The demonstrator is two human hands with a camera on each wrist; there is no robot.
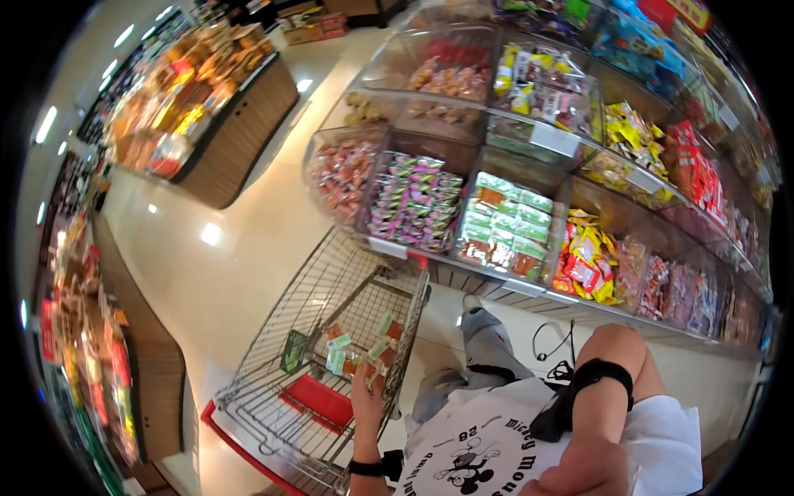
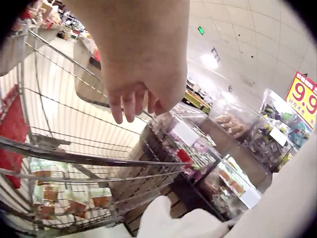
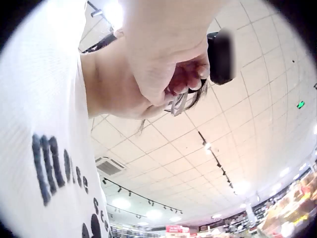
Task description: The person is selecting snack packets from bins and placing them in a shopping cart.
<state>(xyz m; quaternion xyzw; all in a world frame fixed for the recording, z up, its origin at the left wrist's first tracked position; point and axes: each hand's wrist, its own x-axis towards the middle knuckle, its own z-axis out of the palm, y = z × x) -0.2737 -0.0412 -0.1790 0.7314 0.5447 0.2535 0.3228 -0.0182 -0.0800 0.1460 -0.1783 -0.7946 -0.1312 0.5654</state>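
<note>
My left hand (image 1: 366,401) reaches over the shopping cart (image 1: 310,281), beside several small green-and-white packets (image 1: 385,351) with brown contents. In the left wrist view the hand (image 2: 141,94) hangs with loosely bent fingers and nothing in them, above and apart from the packets (image 2: 47,191) in the cart's wire basket. My right arm is bent in front of the white shirt (image 1: 447,455), its hand (image 1: 579,479) at the lower edge of the head view. In the right wrist view the right hand (image 3: 173,74) has loosely curled fingers, with no object visible in them.
Clear bins of wrapped sweets (image 1: 418,198) stand in tiers ahead and to the right, close to the cart's far end. Wood-sided display counters (image 1: 240,140) stand at the left across the tiled floor (image 1: 174,240). A black cable (image 1: 542,355) lies near my feet.
</note>
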